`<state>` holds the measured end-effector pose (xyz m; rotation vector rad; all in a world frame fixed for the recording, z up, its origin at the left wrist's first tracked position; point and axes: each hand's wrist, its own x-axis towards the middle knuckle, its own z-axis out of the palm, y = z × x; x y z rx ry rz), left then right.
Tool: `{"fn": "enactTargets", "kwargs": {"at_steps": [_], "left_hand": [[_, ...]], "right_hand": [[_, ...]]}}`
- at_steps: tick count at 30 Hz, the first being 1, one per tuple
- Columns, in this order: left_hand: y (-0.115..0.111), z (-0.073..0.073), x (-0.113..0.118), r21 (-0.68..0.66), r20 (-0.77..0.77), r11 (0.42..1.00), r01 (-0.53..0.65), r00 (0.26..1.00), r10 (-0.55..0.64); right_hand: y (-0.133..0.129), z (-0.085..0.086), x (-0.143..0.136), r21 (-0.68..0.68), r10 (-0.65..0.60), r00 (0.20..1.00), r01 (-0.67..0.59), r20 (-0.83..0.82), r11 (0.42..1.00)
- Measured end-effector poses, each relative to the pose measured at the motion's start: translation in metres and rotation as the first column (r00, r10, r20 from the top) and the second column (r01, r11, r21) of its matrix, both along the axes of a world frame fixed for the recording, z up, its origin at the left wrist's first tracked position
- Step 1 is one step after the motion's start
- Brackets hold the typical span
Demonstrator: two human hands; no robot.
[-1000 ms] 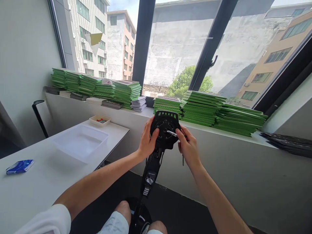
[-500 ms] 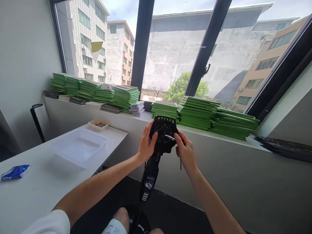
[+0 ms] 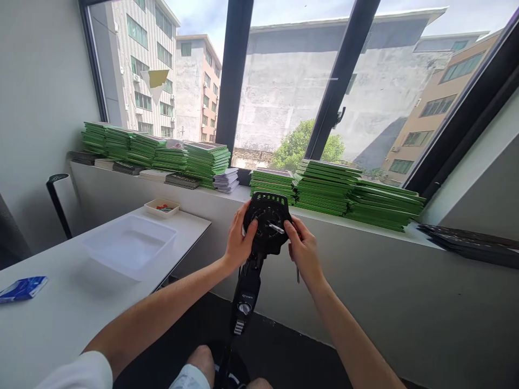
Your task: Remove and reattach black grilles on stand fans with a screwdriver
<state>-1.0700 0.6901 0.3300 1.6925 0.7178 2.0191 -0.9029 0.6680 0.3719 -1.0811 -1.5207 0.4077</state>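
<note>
One black housing (image 3: 264, 239) atop the stand (image 3: 246, 292), right of the white table (image 3: 85, 324) — left hand (image 3: 239, 244) grips its left edge, right hand (image 3: 303, 246) pinches a silver tool (image 3: 277, 228) at its face — likely tool work at centre, next move wanting housing steady, tool seated.

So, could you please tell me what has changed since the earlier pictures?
Only the view has visibly shifted, tilting up slightly so the scene sits lower. Nothing was taken up or let go: left hand still on the black device head, right hand still holding the silver tool.
</note>
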Motion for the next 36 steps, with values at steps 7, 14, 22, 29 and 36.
{"fn": "enactTargets", "kwargs": {"at_steps": [7,14,22,29,36], "left_hand": [[0.001,-0.001,0.000,0.010,-0.010,1.000,0.007,1.000,-0.006],[0.001,-0.006,-0.005,0.050,-0.010,0.997,0.058,0.998,-0.058],[-0.042,-0.067,-0.045,0.107,0.079,0.993,0.040,0.996,-0.049],[-0.135,-0.222,-0.088,-0.392,-0.163,0.897,-0.202,0.975,0.148],[-0.166,-0.272,-0.116,-0.750,-0.464,0.653,-0.108,0.790,-0.402]], "right_hand": [[0.000,0.001,0.001,0.014,0.005,1.000,-0.005,0.019,1.000],[-0.010,0.001,0.001,0.052,-0.034,0.999,0.033,0.017,0.998],[-0.112,-0.058,0.015,0.238,-0.239,0.971,0.225,0.029,0.945],[-0.217,-0.220,-0.049,-0.324,0.309,0.616,-0.091,0.724,0.942],[-0.226,-0.322,-0.116,-0.593,0.556,0.346,0.000,0.755,0.805]]}}
